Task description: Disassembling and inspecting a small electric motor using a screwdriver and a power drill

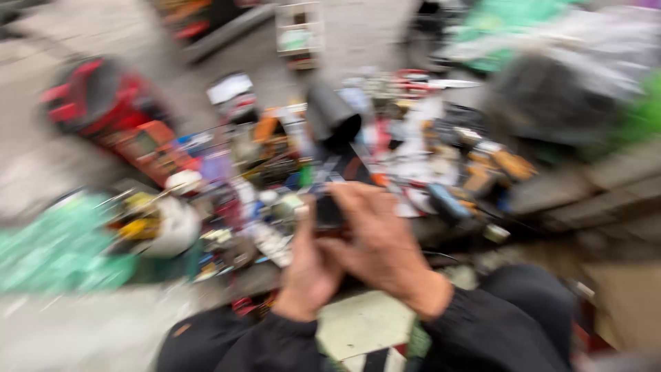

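Both hands close on 1 small dark object (329,210), held above the lap: the left hand (310,265) cups it from below with the thumb up along its near edge, and the right hand (375,238) wraps over it from the right, fingers curled across its top. Blur hides what the object is and how firmly it sits, so I cannot tell whether either grip is tight.

Just beyond the hands lies a crowded spread of tools (289,165) and small parts on the ground, with a dark tube (332,114) standing among them and a white bowl (172,224) of bits to the left.

Risk, as I judge it: the object is small and pinched between 2 hands in motion, so a slip would drop it into that clutter, where it would be hard to find again. A sleeve could also sweep loose parts off the near edge.
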